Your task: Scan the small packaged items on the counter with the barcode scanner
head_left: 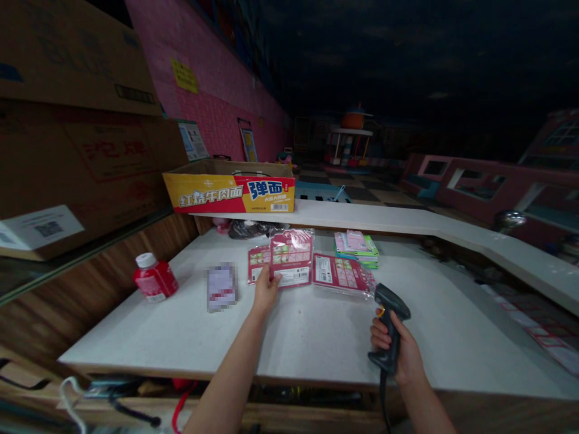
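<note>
My left hand (266,291) pinches the lower left edge of a flat pink packet (292,256) in clear plastic, with small pictures and a barcode label on it. Behind its left side, another pink packet (259,260) partly shows. To the right lies a pink plastic-wrapped packet (341,274), also with a barcode label. My right hand (398,343) is wrapped round the handle of a black barcode scanner (389,319), whose head points up and left toward the packets. Its cable hangs down over the table's front edge.
A red bottle with a white cap (156,278) and a blurred-out card (221,287) are on the left of the white table (181,337). Green and pink packets (357,248) are stacked at the back. A noodle carton (230,193) stands on the raised ledge; large cardboard boxes (85,150) rise at left.
</note>
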Demonstrator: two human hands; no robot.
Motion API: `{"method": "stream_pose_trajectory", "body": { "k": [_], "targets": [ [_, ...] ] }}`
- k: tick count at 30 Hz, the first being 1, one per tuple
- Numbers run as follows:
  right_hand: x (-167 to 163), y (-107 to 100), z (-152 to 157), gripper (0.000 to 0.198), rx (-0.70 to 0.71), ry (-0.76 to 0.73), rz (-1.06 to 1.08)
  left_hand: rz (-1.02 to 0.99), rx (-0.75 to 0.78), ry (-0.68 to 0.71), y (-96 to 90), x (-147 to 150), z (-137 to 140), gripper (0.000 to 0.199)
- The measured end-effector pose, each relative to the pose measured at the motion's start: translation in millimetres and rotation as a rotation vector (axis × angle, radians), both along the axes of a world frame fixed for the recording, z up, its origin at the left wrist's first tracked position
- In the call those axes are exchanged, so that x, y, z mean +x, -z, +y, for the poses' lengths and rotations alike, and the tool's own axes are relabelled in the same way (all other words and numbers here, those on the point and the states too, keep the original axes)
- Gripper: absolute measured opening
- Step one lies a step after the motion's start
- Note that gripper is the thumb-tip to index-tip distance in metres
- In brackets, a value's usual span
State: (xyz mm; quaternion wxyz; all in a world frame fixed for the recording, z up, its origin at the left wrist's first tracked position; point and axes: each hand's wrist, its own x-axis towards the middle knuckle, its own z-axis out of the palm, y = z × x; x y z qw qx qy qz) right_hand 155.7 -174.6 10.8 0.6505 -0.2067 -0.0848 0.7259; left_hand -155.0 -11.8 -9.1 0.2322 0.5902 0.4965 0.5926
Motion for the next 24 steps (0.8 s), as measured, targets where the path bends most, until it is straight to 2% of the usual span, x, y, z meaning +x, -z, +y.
{"method": "stream_pose_trajectory", "body": {
  "k": [5,10,15,20,24],
  "targets": [
    [-0.6,-1.9,-0.2,0.025,0.004,-0.002,-0.006,0.057,0.017,0.024,-2.0,8.3,-2.9,0.028],
    [-2.1,-3.5,-0.2,0.026,0.009,0.009,-0.029,0.065,-0.071,-0.019,-11.1,14.8,-7.4,0.028],
    [-3.4,-4.4,-1.1,0.025,0.018,0.021,-0.077,0.053,-0.109,0.036,-18.7,20.2,-12.4,0.029],
    [-3.5,-5.5,1.0,0.032,0.026,0.023,-0.161,-0.107,-0.047,0.061,-13.5,16.5,-7.6,0.037],
    [-12.7,-10.6,2.9,0.038,-0.049,0.031,-0.317,-0.286,0.023,0.020,-8.3,8.0,-1.6,0.049]
  ]
}}
